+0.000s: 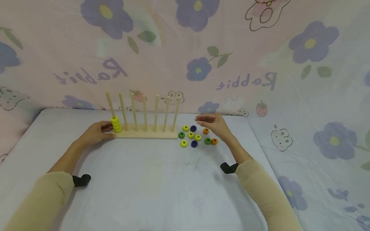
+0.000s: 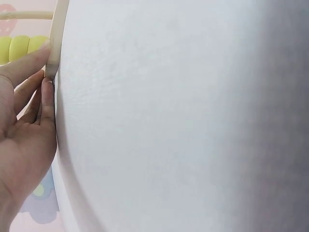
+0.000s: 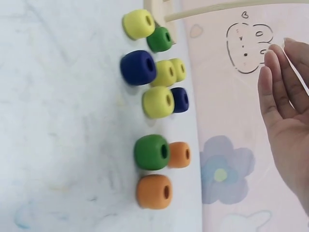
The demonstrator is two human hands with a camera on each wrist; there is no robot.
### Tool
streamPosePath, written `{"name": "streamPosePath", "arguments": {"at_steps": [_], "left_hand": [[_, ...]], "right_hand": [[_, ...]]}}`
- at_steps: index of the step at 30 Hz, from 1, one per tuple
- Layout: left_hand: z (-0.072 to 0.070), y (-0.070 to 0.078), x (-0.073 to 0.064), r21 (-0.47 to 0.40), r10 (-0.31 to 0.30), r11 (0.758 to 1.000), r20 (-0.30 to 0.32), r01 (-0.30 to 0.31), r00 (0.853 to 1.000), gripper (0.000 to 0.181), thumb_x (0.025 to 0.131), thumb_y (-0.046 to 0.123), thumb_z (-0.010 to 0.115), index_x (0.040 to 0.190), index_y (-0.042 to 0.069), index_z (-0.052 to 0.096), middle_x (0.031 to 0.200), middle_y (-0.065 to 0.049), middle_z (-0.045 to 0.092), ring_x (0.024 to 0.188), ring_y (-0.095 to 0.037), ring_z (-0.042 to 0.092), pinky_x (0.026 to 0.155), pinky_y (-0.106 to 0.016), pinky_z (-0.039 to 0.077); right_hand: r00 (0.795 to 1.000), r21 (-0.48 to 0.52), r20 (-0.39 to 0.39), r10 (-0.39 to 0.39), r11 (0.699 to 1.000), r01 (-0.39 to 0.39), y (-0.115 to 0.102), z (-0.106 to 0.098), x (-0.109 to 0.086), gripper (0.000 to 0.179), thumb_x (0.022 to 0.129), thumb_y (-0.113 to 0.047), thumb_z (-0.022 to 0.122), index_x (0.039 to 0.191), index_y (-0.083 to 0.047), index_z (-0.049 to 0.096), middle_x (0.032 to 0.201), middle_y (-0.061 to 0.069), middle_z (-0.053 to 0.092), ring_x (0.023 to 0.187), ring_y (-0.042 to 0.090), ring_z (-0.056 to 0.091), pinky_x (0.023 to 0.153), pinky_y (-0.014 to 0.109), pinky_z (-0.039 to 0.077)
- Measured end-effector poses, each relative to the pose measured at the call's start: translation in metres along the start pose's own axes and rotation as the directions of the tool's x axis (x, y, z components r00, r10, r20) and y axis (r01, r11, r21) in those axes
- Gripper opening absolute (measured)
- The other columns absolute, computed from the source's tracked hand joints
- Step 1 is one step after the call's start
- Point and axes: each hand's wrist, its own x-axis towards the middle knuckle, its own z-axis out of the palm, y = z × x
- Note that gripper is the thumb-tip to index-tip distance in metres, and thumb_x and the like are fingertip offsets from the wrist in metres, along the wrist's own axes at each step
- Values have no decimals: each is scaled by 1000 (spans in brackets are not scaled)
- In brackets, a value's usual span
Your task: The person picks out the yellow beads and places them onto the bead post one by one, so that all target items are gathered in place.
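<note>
A wooden peg stand point(image 1: 147, 134) with several upright pegs rests on the white table. Three yellow beads point(image 1: 116, 124) are stacked on its leftmost peg. At that end, my left hand point(image 1: 96, 132) grips the stand's base; in the left wrist view the base edge point(image 2: 57, 36) meets its fingertips, close to the yellow beads point(image 2: 19, 48). My right hand point(image 1: 214, 124) hovers above the loose beads at the stand's right, fingers loosely bent and nothing seen in them. Below it lie a dark blue bead point(image 3: 138, 67), a green bead point(image 3: 151, 152) and an orange bead point(image 3: 154, 192).
Several loose yellow beads point(image 1: 190, 135), two dark blue, two green and two orange ones lie spread right of the stand. A patterned cloth point(image 1: 162, 57) hangs behind the table point(image 1: 144, 186). Dark wrist mounts point(image 1: 228, 168) stick out from both sleeves.
</note>
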Motion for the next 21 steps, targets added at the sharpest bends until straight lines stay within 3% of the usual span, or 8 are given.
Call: {"name": "streamPosePath", "arguments": {"at_steps": [4,14,16,21], "left_hand": [[-1,-1,-2,-5,1,1000,1,-1,1000,82,90,21,75,148,-13,29,146,-32,41,135,-44,42,113,-54,33],[0,2,1,11,-19,1000,-5,19,1000,81,90,19,75,148,-13,28,147,-32,40,135,-44,42,113,-53,34],[0,3,1,14,-20,1000,-7,21,1000,80,90,18,75,148,-14,29,147,-32,40,135,-44,42,113,-53,34],[0,4,0,13,-14,1000,-6,14,1000,80,90,17,75,148,-14,29,147,-32,40,135,-44,42,113,-53,34]], "right_hand": [[999,-22,-17,35,999,-35,12,3,-6,30,93,-21,72,119,-6,71,116,9,72,108,30,68,93,35,56],[995,-29,-32,96,995,-97,33,4,-19,27,95,-11,69,120,-2,70,121,13,69,106,20,68,88,24,56],[994,-42,-25,103,994,-104,27,5,-24,27,94,-8,68,119,1,69,120,16,69,105,21,68,87,23,56],[994,-65,-29,101,993,-103,45,5,-29,27,94,-14,70,118,-2,71,119,16,70,108,28,67,86,21,56]]}}
